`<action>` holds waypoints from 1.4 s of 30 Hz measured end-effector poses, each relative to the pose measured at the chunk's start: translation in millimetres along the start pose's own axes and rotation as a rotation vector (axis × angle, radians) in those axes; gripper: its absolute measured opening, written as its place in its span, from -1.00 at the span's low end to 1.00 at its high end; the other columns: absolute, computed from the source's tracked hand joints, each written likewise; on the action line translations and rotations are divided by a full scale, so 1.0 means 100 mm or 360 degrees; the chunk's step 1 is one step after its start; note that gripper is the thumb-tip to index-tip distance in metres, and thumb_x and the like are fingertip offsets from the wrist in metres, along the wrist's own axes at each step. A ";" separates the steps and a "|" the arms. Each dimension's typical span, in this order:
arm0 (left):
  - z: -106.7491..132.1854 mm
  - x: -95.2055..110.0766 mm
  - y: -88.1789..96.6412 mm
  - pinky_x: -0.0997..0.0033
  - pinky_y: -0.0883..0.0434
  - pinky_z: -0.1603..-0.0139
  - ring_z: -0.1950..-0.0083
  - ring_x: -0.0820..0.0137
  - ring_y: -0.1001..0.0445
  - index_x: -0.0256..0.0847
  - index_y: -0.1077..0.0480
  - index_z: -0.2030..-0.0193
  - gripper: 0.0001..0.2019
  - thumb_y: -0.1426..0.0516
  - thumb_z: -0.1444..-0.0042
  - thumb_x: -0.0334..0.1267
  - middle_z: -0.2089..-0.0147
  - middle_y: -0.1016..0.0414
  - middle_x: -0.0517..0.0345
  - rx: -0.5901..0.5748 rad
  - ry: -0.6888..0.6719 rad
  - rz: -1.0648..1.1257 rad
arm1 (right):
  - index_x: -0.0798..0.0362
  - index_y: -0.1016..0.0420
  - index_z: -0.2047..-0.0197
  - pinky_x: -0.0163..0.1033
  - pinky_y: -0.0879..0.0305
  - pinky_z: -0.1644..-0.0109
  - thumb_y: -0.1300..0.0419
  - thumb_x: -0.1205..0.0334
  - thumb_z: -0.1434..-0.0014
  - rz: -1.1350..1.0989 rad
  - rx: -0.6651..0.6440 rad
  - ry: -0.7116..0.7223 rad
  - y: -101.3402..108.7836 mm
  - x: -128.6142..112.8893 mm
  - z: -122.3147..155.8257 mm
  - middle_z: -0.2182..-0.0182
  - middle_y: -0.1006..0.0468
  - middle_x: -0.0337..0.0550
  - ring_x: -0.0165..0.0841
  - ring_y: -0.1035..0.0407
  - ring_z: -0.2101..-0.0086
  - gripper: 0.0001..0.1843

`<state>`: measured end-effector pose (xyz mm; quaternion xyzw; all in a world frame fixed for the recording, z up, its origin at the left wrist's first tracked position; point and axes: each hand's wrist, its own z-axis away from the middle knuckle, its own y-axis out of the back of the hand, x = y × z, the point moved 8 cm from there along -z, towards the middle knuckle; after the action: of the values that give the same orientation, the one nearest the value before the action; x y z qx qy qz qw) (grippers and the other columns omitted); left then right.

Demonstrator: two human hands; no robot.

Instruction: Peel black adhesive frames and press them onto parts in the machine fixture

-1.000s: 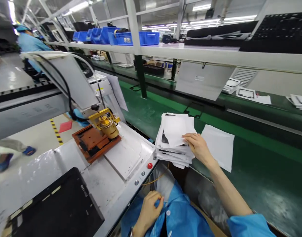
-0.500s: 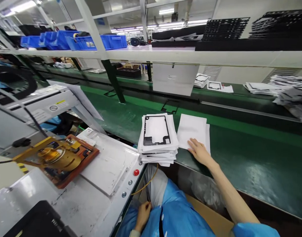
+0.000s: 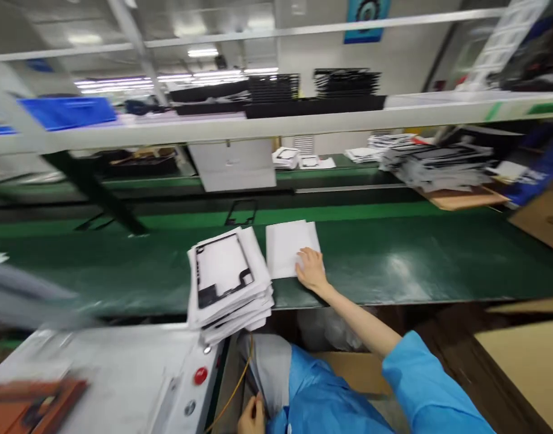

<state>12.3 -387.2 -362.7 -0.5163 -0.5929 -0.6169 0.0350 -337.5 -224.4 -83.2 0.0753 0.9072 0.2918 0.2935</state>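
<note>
My right hand (image 3: 311, 268) rests on the lower right part of some white paper sheets (image 3: 285, 244), fingers apart and slightly bent. These sheets lie on the green bench, right beside a thick stack of white sheets (image 3: 231, 319). On top of that stack lies a thin black frame (image 3: 208, 295) with a cut-out middle. Low in my lap is my left hand (image 3: 252, 416), its fingers curled together. Whatever it may be holding is hidden, and the picture cuts the hand off at the bottom.
A white machine table (image 3: 136, 355) with a red button (image 3: 200, 375) stands at the left. Another black frame (image 3: 241, 212) lies farther back on the green bench (image 3: 371, 259). A shelf (image 3: 303, 123) spans above. Piled frames and papers (image 3: 439, 160) sit at the back right.
My view has swung to the right, so the machine slides toward the left edge and more bench shows. My right hand stays on the sheets, its fingers a little more bent.
</note>
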 end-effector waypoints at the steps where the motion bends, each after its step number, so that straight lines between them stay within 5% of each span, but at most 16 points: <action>1: -0.04 0.11 -0.03 -0.04 -0.83 -0.03 0.14 -0.20 -0.90 0.08 -0.39 0.38 -0.24 0.17 -0.63 0.54 0.33 -0.67 -0.06 0.0025 -0.0107 0.0025 | 0.42 -0.70 -0.63 0.46 -0.18 -0.84 -0.25 0.29 -0.66 -0.0021 0.0014 -0.0040 0.04 -0.01 0.01 -0.64 -0.55 0.63 0.27 -0.39 -0.71 -0.36; 4: -0.06 0.82 -0.16 0.21 -0.71 0.14 0.34 0.09 -0.72 -0.03 -0.35 0.39 -0.21 0.15 -0.88 0.32 0.39 -0.57 0.00 0.0012 -0.0691 0.0121 | 0.35 -0.69 -0.63 0.33 -0.25 -0.85 -0.33 0.43 -0.61 -0.0153 0.0052 -0.0145 0.13 -0.02 0.08 -0.62 -0.61 0.49 0.15 -0.44 -0.68 -0.40; 8: 0.11 2.25 -0.19 0.46 -0.51 0.32 0.44 0.33 -0.49 -0.12 -0.32 0.39 -0.27 0.08 -1.00 -0.04 0.43 -0.42 0.11 0.0047 -0.1722 0.0191 | 0.31 -0.70 -0.57 0.12 -0.41 -0.78 -0.12 0.52 -0.70 -0.0463 0.0235 -0.0316 0.26 0.08 0.18 -0.50 -0.73 0.27 -0.04 -0.58 -0.57 -0.46; 10: 0.09 2.92 -0.24 0.47 -0.44 0.36 0.46 0.36 -0.43 -0.12 -0.36 0.38 -0.30 0.05 -0.99 -0.13 0.44 -0.37 0.14 0.0070 -0.2075 0.0201 | 0.30 -0.74 -0.47 0.01 -0.53 -0.69 -0.10 0.57 -0.66 -0.0648 0.0355 -0.0424 0.34 0.30 0.11 -0.41 -0.79 0.21 -0.10 -0.67 -0.48 -0.48; 14: -0.41 4.02 -0.67 0.41 -0.40 0.32 0.42 0.32 -0.46 -0.10 -0.38 0.37 -0.38 0.04 -0.90 -0.28 0.42 -0.40 0.12 0.0028 -0.2131 0.0039 | 0.15 -0.77 -0.07 -0.04 -0.69 -0.49 -0.24 0.64 -0.42 -0.1025 0.0747 -0.0669 0.84 1.29 -0.24 -0.23 -0.87 0.20 -0.08 -0.78 -0.27 -0.65; 18: -0.98 4.91 -1.56 0.34 -0.50 0.15 0.19 0.19 -0.72 -0.14 -0.56 0.27 -0.62 -0.18 -0.66 -0.50 0.26 -0.65 0.02 -0.0446 -0.1769 -0.0675 | 0.09 -0.66 0.07 0.00 -0.67 -0.43 -0.19 0.50 -0.39 -0.1384 0.1455 -0.0987 1.71 2.76 -0.48 -0.07 -0.86 0.18 -0.09 -0.78 -0.13 -0.77; 23: -1.08 5.87 -2.40 0.18 -0.69 -0.36 -0.30 0.02 -0.87 -0.25 -0.80 -0.09 -0.69 -0.19 -0.77 -0.51 -0.13 -0.86 -0.19 -0.0748 -0.1530 -0.1277 | 0.05 -0.50 0.08 -0.20 -0.64 -0.23 -0.15 0.47 -0.43 -0.1913 0.2176 -0.1177 2.43 4.37 -0.72 0.14 -0.66 -0.14 -0.34 -0.60 0.11 -0.84; 27: -1.15 6.09 -2.91 0.10 -0.72 -0.27 -0.21 -0.05 -0.90 -0.25 -0.82 -0.04 -0.77 -0.28 -0.71 -0.42 -0.05 -0.86 -0.20 -0.0795 -0.1597 -0.1375 | 0.04 -0.43 0.06 -0.36 -0.59 -0.04 -0.11 0.51 -0.51 -0.2336 0.2352 -0.1140 2.67 5.43 -1.20 0.20 -0.55 -0.22 -0.42 -0.52 0.19 -0.82; 32: -1.36 5.83 -3.27 0.19 -0.57 0.17 0.17 0.06 -0.81 -0.16 -0.68 0.23 -0.86 -0.41 -0.42 -0.28 0.24 -0.74 -0.07 -0.0664 -0.1879 -0.1120 | 0.04 -0.47 -0.03 -0.38 -0.60 0.03 -0.16 0.38 -0.67 -0.2645 0.2414 -0.1089 2.90 6.47 -1.83 -0.02 -0.55 -0.10 -0.41 -0.49 0.12 -0.90; 37: -1.26 5.78 -3.20 0.20 -0.38 0.37 0.38 0.18 -0.60 -0.11 -0.50 0.29 -0.78 -0.45 -0.12 -0.19 0.35 -0.59 0.03 -0.0210 -0.2387 -0.0616 | 0.03 -0.42 -0.08 -0.48 -0.51 0.12 -0.22 0.41 -0.73 -0.2776 0.2476 -0.0910 3.07 6.95 -2.27 -0.08 -0.56 -0.15 -0.49 -0.50 0.12 -0.89; 42: -1.16 5.93 -3.04 0.20 -0.37 0.41 0.44 0.27 -0.51 -0.08 -0.39 0.30 -0.76 -0.37 0.03 -0.29 0.39 -0.48 0.12 0.0028 -0.2458 -0.0429 | 0.06 -0.44 -0.19 -0.45 -0.69 -0.01 -0.22 0.51 -0.77 -0.2747 0.2654 -0.0858 3.05 7.27 -2.40 -0.03 -0.61 -0.19 -0.50 -0.58 0.14 -0.84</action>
<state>-531.4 -49.4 -143.6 -0.7224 -0.5119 -0.0774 -0.4584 -1079.6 132.5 -105.4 -0.3270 0.4789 -0.6917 0.4303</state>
